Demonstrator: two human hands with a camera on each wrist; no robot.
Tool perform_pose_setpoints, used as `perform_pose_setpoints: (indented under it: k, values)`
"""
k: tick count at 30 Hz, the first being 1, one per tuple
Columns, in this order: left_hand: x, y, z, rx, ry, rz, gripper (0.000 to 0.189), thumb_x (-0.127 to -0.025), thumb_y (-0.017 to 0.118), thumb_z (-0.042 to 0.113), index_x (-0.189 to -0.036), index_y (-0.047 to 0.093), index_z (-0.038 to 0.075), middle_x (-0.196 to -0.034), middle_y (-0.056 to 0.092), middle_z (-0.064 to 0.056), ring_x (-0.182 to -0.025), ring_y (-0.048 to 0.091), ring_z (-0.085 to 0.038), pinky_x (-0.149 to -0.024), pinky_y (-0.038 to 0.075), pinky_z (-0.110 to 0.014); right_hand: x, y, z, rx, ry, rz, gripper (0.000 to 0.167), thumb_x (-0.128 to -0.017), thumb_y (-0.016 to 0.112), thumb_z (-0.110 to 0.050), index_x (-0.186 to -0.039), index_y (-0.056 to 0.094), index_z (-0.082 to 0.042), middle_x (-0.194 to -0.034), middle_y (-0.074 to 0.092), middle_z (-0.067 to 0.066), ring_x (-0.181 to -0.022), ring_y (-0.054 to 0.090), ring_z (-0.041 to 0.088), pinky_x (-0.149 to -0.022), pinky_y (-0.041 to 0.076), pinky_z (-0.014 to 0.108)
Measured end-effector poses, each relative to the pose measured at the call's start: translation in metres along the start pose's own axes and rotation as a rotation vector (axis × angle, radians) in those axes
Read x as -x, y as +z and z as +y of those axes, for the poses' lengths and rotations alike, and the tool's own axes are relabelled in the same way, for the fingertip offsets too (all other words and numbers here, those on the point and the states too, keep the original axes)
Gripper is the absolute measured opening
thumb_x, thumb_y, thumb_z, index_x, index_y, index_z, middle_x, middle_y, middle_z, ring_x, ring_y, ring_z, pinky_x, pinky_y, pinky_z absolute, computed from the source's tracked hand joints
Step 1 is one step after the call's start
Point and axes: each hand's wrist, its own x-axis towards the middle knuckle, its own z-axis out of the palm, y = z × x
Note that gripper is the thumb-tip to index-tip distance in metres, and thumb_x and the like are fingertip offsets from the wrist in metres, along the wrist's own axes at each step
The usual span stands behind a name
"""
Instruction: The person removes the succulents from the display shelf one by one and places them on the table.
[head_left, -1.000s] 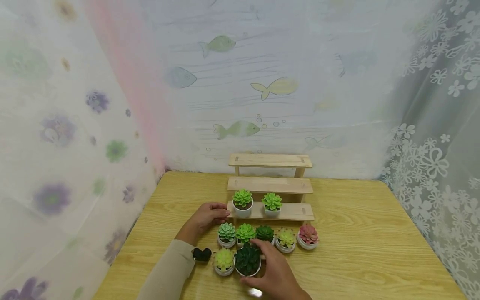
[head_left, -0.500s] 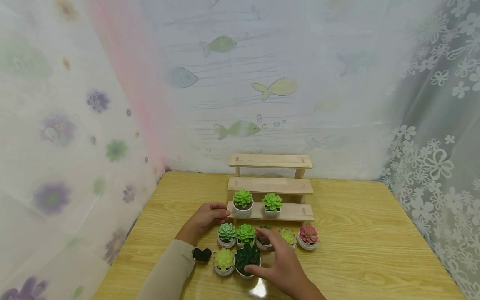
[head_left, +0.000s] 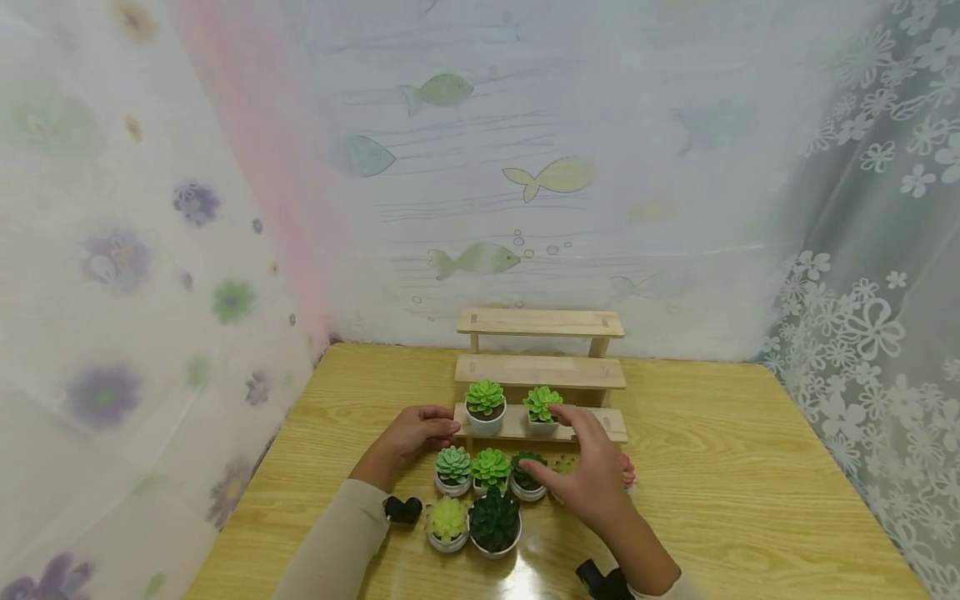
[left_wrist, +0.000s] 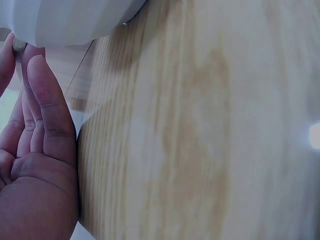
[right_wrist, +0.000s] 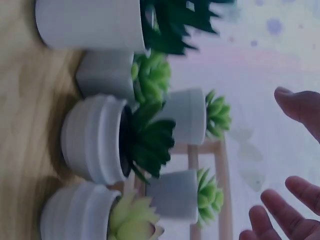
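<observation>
My left hand [head_left: 412,437] pinches the left end of the lowest board of a wooden tiered plant stand [head_left: 540,368]; the left wrist view shows thumb and fingertips on the board's edge. My right hand [head_left: 592,471] is raised over the potted succulents, thumb and fingers apart, holding nothing. Its fingertips overlap a bright green succulent in a square white pot [head_left: 543,407] on that board. A rounder potted green succulent [head_left: 486,408] stands left of it. Beneath the right thumb is a dark green succulent [right_wrist: 152,140]; a yellow one and a red one [head_left: 627,471] are partly hidden behind the hand.
Before the stand, a pale green succulent [head_left: 453,467] and a bright green one [head_left: 491,467] share the row. Nearer are a yellow succulent [head_left: 447,521] and a large dark green one [head_left: 495,521]. A patterned curtain [head_left: 862,317] hangs at the right.
My right hand has come away from the large dark green succulent and moved up and right towards the stand. The left hand and the pots stay where they were.
</observation>
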Motion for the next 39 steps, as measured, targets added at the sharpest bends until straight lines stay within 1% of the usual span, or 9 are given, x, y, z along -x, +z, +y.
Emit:
perform_pose_setpoints:
  k: [3, 8, 13, 16, 19, 24, 28, 35, 39]
  values:
    - [0.0, 0.0, 0.0, 0.005, 0.002, -0.002, 0.042, -0.096, 0.076, 0.018, -0.129, 0.063, -0.004, -0.101, 0.072, -0.006, -0.088, 0.072, -0.015, -0.077, 0.061, -0.026, -0.008, 0.0, 0.006, 0.007, 0.022, 0.01, 0.086, -0.075, 0.095, -0.04, -0.146, 0.055, -0.011, -0.144, 0.055, 0.007, -0.127, 0.055, 0.03, -0.101, 0.051, 0.055]
    - [0.0, -0.001, -0.001, 0.007, 0.0, -0.01, 0.044, -0.096, 0.076, 0.018, -0.131, 0.062, -0.004, -0.102, 0.072, -0.006, -0.089, 0.072, -0.015, -0.078, 0.061, -0.027, -0.017, 0.004, 0.015, 0.029, 0.084, -0.003, 0.089, -0.076, 0.093, -0.045, -0.149, 0.052, -0.015, -0.153, 0.047, 0.008, -0.135, 0.051, 0.032, -0.104, 0.049, 0.059]
    - [-0.001, -0.001, -0.002, 0.008, 0.008, -0.007, 0.044, -0.095, 0.078, 0.019, -0.129, 0.063, -0.004, -0.102, 0.072, -0.006, -0.088, 0.072, -0.015, -0.077, 0.062, -0.027, -0.023, 0.009, 0.023, 0.05, 0.158, -0.051, 0.092, -0.076, 0.092, -0.049, -0.152, 0.049, -0.02, -0.156, 0.043, 0.007, -0.136, 0.05, 0.033, -0.103, 0.05, 0.061]
    - [-0.003, -0.001, -0.002, 0.012, 0.008, -0.007, 0.044, -0.095, 0.078, 0.019, -0.129, 0.064, -0.004, -0.101, 0.073, -0.006, -0.087, 0.072, -0.015, -0.077, 0.062, -0.027, -0.026, 0.011, 0.028, 0.03, 0.199, -0.085, 0.092, -0.077, 0.092, -0.049, -0.153, 0.046, -0.022, -0.157, 0.041, 0.007, -0.139, 0.048, 0.035, -0.105, 0.049, 0.062]
    - [-0.003, -0.001, -0.002, 0.013, 0.003, -0.005, 0.044, -0.094, 0.079, 0.019, -0.129, 0.064, -0.003, -0.1, 0.073, -0.006, -0.087, 0.072, -0.015, -0.077, 0.062, -0.027, -0.029, 0.014, 0.032, -0.004, 0.234, -0.1, 0.091, -0.078, 0.092, -0.044, -0.153, 0.046, -0.021, -0.156, 0.041, 0.009, -0.138, 0.048, 0.036, -0.105, 0.05, 0.061]
    - [-0.005, -0.002, -0.004, 0.017, 0.009, -0.015, 0.045, -0.094, 0.079, 0.019, -0.129, 0.063, -0.003, -0.1, 0.073, -0.006, -0.087, 0.072, -0.015, -0.076, 0.062, -0.027, -0.032, 0.02, 0.036, -0.036, 0.262, -0.088, 0.087, -0.079, 0.093, -0.032, -0.151, 0.047, -0.016, -0.152, 0.044, 0.013, -0.127, 0.057, 0.039, -0.099, 0.056, 0.055]
    - [-0.005, -0.003, -0.005, 0.024, 0.014, -0.022, 0.045, -0.094, 0.079, 0.019, -0.129, 0.063, -0.004, -0.1, 0.073, -0.006, -0.087, 0.072, -0.015, -0.076, 0.062, -0.028, -0.034, 0.024, 0.038, -0.049, 0.284, -0.074, 0.085, -0.08, 0.092, -0.026, -0.15, 0.047, -0.014, -0.149, 0.046, 0.016, -0.122, 0.061, 0.041, -0.097, 0.057, 0.053]
    - [-0.005, -0.001, -0.004, 0.046, 0.002, -0.013, 0.043, -0.094, 0.078, 0.016, -0.13, 0.063, -0.004, -0.099, 0.074, -0.006, -0.086, 0.072, -0.014, -0.076, 0.062, -0.028, -0.036, 0.027, 0.04, -0.052, 0.317, -0.09, 0.082, -0.084, 0.089, -0.026, -0.151, 0.045, -0.014, -0.151, 0.046, 0.017, -0.125, 0.06, 0.041, -0.099, 0.057, 0.052]
    - [-0.004, -0.001, -0.003, 0.056, -0.002, -0.011, 0.044, -0.094, 0.078, 0.017, -0.13, 0.063, -0.004, -0.1, 0.074, -0.006, -0.087, 0.073, -0.015, -0.076, 0.062, -0.028, -0.037, 0.028, 0.042, -0.049, 0.327, -0.088, 0.079, -0.085, 0.088, -0.026, -0.151, 0.046, -0.015, -0.15, 0.048, 0.015, -0.129, 0.058, 0.038, -0.1, 0.056, 0.051]
